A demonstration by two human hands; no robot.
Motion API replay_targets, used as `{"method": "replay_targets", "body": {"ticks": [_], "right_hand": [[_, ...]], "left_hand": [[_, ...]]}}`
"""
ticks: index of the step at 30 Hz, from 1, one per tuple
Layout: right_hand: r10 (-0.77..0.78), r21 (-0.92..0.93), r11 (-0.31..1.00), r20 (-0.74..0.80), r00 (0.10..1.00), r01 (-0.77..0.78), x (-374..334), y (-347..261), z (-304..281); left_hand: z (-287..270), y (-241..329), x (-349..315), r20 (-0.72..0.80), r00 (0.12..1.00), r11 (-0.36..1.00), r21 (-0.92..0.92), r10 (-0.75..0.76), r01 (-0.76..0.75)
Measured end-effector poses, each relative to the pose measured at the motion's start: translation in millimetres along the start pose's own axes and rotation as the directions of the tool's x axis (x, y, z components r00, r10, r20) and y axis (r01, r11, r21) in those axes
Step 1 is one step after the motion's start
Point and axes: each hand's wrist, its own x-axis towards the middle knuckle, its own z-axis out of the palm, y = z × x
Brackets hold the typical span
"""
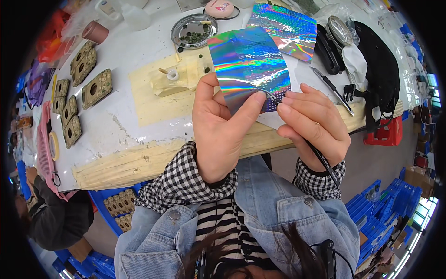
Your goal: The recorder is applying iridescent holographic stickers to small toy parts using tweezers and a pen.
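Observation:
My left hand (220, 125) holds a shiny holographic sheet (248, 58) up over the table, its thumb on the front near the lower edge and its fingers behind. Rows of small dot-like marks run across the sheet. In my right hand (318, 123) is a pair of slim black tweezers (320, 156), the dark end passing under the palm toward the wrist. Their metal tip meets the sheet's lower right corner, beside my left thumb. Whether a small piece sits at the tip is too fine to make out. A second holographic sheet (290, 28) lies behind.
Camouflage-patterned blocks with round holes (96, 88) lie at the left. A round metal dish (188, 44) holds small dark green pieces. A small white cup (172, 74) stands on a taped block. At right are a pen-like knife (332, 88) and a black bag (378, 65). Another person sits at left.

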Motion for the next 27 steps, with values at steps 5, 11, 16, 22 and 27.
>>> {"method": "replay_targets", "body": {"ticks": [5,11,16,22,27], "right_hand": [[-0.014,-0.031,0.999,0.000,1.000,0.014,1.3,1.7,3.0],[-0.020,-0.054,0.998,0.007,1.000,0.020,2.2,2.1,3.4],[-0.047,-0.081,0.996,0.002,0.999,0.047,1.6,3.7,4.1],[-0.065,-0.107,0.992,0.008,0.998,0.065,1.8,3.9,3.8],[-0.084,-0.136,0.987,0.019,0.996,0.086,1.7,2.3,4.0]], "left_hand": [[-0.9,-0.6,0.4,0.006,1.000,1.000,-0.001,0.010,-0.010],[-1.9,-2.2,0.7,-0.006,1.000,1.000,0.002,0.010,-0.010],[-1.2,-2.0,0.8,-0.012,1.000,1.000,0.005,0.009,-0.009],[-0.6,-1.2,0.6,-0.007,1.000,1.000,-0.004,0.015,-0.015],[-0.2,-1.4,0.1,-0.014,1.000,1.000,-0.009,0.009,-0.009]]}}
